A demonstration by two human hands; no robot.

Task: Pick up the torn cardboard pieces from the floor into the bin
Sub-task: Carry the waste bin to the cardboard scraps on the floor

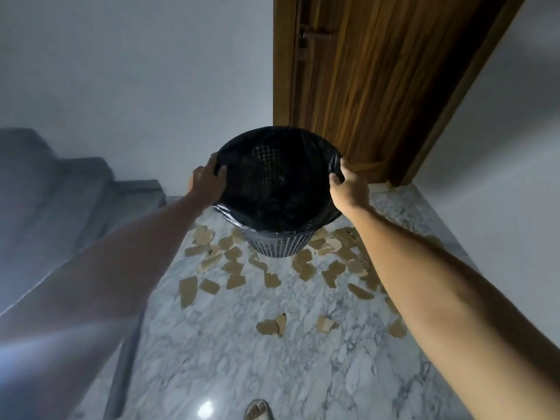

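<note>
A grey mesh bin [277,245] lined with a black plastic bag hangs in the air above the floor, mouth tilted towards me. My left hand [206,181] grips its left rim and my right hand [348,187] grips its right rim. The inside of the bin looks dark, and I cannot make out any contents. Several torn brown cardboard pieces [235,268] lie scattered on the marble floor beneath and around the bin, with a few closer to me [272,325].
A wooden door [378,86] stands straight ahead behind the bin. Grey stair steps [75,189] rise on the left, with white walls at left and right. My sandalled foot [259,410] shows at the bottom edge on the white marble floor [242,359].
</note>
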